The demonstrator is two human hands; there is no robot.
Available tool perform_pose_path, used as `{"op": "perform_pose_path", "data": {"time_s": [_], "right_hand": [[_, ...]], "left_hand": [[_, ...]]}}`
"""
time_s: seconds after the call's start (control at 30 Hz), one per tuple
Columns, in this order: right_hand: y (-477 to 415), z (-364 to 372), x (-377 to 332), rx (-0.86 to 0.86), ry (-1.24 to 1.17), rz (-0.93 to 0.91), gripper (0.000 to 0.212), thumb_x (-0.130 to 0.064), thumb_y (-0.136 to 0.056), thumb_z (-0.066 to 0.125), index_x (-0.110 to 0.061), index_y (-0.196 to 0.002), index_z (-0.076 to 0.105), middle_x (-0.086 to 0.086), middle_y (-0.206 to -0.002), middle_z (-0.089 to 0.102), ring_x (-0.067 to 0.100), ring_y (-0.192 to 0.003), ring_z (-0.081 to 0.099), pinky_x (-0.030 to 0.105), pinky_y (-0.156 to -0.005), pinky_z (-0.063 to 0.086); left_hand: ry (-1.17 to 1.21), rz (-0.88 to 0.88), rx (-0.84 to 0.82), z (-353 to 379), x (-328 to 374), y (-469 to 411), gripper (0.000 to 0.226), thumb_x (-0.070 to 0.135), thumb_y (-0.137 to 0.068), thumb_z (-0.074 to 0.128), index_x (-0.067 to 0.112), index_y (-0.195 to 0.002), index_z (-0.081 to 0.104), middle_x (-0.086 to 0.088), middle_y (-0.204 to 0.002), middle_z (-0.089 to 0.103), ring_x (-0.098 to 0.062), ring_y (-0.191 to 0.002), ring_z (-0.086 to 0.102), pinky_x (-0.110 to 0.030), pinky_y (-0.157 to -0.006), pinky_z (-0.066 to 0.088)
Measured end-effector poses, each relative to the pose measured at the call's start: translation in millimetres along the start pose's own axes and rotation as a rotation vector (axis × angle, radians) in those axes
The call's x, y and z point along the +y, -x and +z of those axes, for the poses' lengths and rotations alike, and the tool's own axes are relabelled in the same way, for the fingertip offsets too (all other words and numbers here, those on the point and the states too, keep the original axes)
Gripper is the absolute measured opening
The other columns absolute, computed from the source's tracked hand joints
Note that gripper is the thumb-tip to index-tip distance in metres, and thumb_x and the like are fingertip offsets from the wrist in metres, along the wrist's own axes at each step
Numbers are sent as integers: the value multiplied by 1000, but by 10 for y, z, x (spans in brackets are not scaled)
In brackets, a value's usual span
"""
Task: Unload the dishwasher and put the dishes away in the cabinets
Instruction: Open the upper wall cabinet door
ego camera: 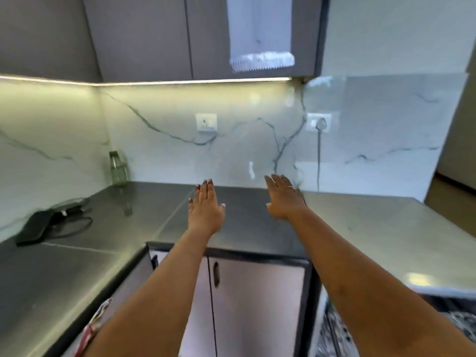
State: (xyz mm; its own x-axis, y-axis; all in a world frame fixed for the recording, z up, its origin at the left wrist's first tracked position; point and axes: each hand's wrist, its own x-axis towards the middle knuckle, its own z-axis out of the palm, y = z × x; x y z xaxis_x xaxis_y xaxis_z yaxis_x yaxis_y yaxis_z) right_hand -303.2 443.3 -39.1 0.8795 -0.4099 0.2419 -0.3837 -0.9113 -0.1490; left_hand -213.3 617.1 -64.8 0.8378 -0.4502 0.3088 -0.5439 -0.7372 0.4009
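on the dark table (77, 266), far left, one black device (36, 228) with its cable lies by the wall, and one glass bottle (118, 168) stands upright in the corner. two hands reach over the table's bare middle, each flat, fingers straight, holding nothing, long axes pointing at the wall: left hand (206, 210), right hand (284, 199), apart. under the front edge are shut lower cabinet doors (257, 305) with two handles. bottom right, probably the dishwasher rack (332, 336), open; its dishes are too blurred to count.
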Motion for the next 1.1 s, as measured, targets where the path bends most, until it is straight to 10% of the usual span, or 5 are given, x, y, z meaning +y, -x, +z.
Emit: {"op": "perform_pose_path", "data": {"time_s": [1.1], "right_hand": [[-4913, -1111, -1049, 951, 424, -234, 85, -16, -79, 68, -14, -150, 21, 8, -158, 18, 30, -146, 14, 55, -114, 6]], "left_hand": [[-69, 181, 647, -1027, -198, -4760, 68, 37, -98, 40, 12, -151, 6, -6, -159, 9, -24, -147, 6, -41, -117, 13]]}}
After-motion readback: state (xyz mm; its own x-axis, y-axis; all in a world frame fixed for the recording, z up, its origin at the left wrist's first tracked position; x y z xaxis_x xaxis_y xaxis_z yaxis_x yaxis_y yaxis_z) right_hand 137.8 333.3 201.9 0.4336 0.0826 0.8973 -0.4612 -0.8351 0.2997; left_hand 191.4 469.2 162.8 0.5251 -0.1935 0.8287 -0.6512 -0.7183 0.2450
